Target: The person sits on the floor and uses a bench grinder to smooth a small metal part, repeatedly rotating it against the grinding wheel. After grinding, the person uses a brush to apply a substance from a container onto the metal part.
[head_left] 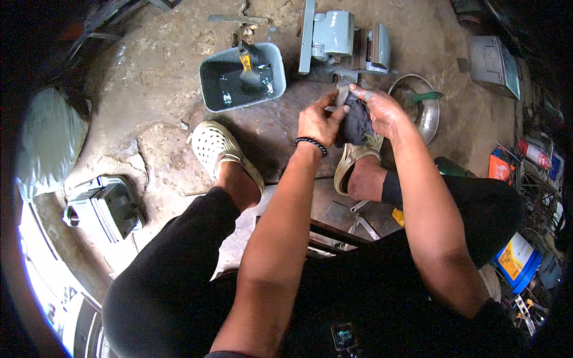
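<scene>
Both hands meet over a dark grey rag (pixel 357 122) that hangs between them above my right shoe. My left hand (pixel 319 122), a beaded bracelet on its wrist, pinches the rag's edge and a small light grey piece (pixel 342 95), whose kind I cannot make out. My right hand (pixel 385 111) has its fingers closed on the rag's other side, with grey smears on the skin. Just beyond them stands a grey-blue painted bench vise (pixel 334 34) on the floor. Its near end lies close to my fingertips; I cannot tell whether they touch it.
Left of the vise, a grey tub (pixel 206 89) holds dark liquid and a yellow-handled scraper (pixel 246 62). On the right are a metal bowl (pixel 434 116) with a green-handled tool (pixel 427 96), a grey box (pixel 494 62), and a blue-and-white bucket (pixel 519 262). A wrench (pixel 365 227) lies below my right foot.
</scene>
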A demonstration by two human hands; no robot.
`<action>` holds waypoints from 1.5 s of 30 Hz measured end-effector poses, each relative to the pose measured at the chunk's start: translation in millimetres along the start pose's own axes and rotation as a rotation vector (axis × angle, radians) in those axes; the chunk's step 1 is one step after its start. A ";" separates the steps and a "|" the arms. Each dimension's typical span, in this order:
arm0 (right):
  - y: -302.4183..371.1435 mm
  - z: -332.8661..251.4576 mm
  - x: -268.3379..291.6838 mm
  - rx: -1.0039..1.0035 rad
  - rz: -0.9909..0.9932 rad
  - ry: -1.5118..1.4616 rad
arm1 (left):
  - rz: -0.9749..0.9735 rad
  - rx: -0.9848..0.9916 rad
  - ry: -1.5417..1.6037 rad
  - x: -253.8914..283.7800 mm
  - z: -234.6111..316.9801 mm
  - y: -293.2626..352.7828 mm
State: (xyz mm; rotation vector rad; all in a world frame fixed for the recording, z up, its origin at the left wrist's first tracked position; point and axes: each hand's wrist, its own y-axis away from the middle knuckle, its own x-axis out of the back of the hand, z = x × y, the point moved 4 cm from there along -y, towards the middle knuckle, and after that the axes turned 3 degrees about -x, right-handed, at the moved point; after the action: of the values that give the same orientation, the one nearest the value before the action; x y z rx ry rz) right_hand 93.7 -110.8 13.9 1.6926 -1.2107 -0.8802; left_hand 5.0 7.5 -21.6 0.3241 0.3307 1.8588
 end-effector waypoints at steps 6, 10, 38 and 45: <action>39.9 8.2 -5.6 -0.002 -0.195 0.085 | 0.118 0.059 -0.209 35.4 11.0 12.6; 43.3 16.3 3.6 0.021 -0.045 -0.013 | 0.247 -0.281 -0.170 30.3 46.9 38.2; 16.1 30.0 -3.7 -0.052 -0.045 -0.020 | -0.182 0.459 0.644 -6.9 -16.9 11.8; -57.6 20.5 -14.2 -0.150 0.042 -0.155 | 0.235 0.306 0.205 -4.0 -23.3 -22.7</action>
State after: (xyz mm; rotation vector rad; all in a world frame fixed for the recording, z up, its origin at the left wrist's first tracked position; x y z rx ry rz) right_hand 91.8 -92.5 -46.1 1.4960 -1.2455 -1.0655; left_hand 17.2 8.9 -52.0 0.3945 0.7487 2.0785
